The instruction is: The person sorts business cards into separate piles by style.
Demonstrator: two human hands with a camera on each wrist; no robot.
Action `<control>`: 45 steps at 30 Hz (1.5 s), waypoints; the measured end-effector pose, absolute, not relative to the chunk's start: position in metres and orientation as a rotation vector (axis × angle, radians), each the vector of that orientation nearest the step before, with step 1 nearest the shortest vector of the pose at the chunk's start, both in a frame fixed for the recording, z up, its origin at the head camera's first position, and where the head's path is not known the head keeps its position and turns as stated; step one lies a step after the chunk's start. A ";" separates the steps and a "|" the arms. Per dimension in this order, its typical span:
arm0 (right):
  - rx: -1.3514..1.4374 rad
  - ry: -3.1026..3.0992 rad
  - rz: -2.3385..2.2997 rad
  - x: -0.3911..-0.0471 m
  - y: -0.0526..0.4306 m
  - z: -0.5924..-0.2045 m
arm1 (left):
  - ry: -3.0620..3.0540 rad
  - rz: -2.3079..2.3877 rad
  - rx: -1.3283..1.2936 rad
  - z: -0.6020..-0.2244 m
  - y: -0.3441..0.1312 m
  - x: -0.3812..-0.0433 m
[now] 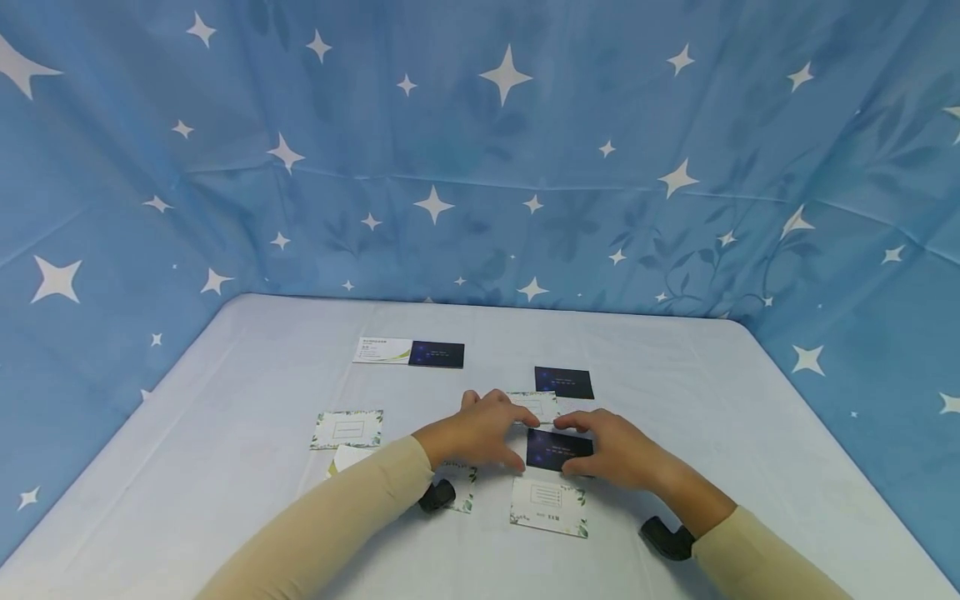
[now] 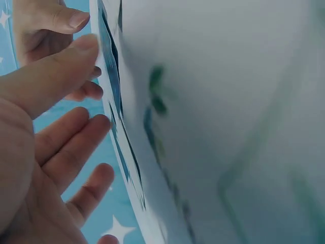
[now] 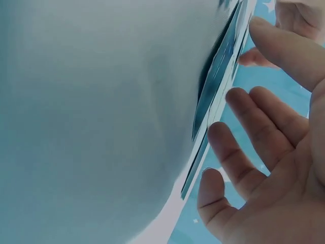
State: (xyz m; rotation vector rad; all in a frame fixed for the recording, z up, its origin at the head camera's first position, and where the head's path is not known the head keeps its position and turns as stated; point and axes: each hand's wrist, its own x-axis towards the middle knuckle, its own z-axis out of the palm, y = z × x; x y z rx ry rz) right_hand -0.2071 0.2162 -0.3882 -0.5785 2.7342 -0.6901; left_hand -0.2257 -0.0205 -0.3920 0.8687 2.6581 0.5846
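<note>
A dark blue card (image 1: 553,450) lies flat on the table between my two hands. My left hand (image 1: 476,429) is at its left, thumb and fingers spread and relaxed, the index fingertip overlapping a leaf-bordered white card (image 1: 536,405) just behind. On the other side my right hand (image 1: 626,450) has its thumb tip over the dark card's right edge and its index finger near the far edge. In the wrist views the left fingers (image 2: 71,145) and right fingers (image 3: 249,132) are loosely extended, with nothing gripped. Nearer me lies another leaf-bordered white card (image 1: 549,507).
Behind the hands are a second dark card (image 1: 565,382) and, further left, a white card (image 1: 381,350) beside a dark one (image 1: 437,354). A leaf-bordered card (image 1: 347,430) lies left. My left forearm partly covers a white-and-green card (image 1: 347,457) and a leaf-bordered card (image 1: 463,487).
</note>
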 end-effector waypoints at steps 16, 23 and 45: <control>-0.550 2.757 -0.648 -0.200 0.223 -0.391 | 2.708 0.460 0.940 -0.393 -0.014 -0.221; -0.531 2.753 -0.670 -0.200 0.224 -0.392 | 2.710 0.462 0.931 -0.396 -0.013 -0.220; -0.484 2.756 -0.726 -0.206 0.222 -0.393 | 2.726 0.480 0.876 -0.389 -0.010 -0.220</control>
